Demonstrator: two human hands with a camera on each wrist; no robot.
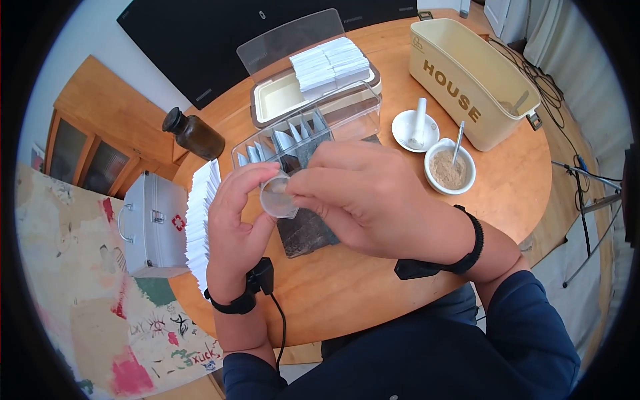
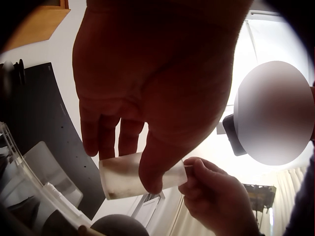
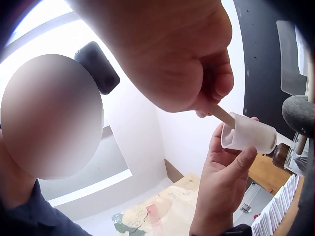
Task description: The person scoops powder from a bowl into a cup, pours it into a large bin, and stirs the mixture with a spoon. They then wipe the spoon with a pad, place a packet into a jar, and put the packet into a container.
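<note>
My left hand (image 1: 235,223) grips a small translucent plastic cup (image 1: 272,201) between thumb and fingers, its mouth tilted toward me. In the right wrist view, a flat wooden stick (image 3: 224,115) slants into the cup's mouth. My right hand (image 1: 363,193) pinches that stick by its outer end. Some brownish residue shows through the cup wall near its bottom in the left wrist view. Beneath both hands lies a dark stone-like slab (image 1: 300,237). Just beyond them stands a clear plastic box (image 1: 241,159) with several upright silvery packets (image 1: 283,141).
At the right are a white mortar (image 1: 430,183) of brown powder with a spoon, a small dish (image 1: 400,137) with a pestle, and a cream HOUSE bin (image 1: 460,87). A brown bottle (image 1: 203,139), folded papers (image 1: 198,227) and a first-aid case (image 1: 157,223) are left. Behind stands a lidded box (image 1: 267,100) with paper stacks.
</note>
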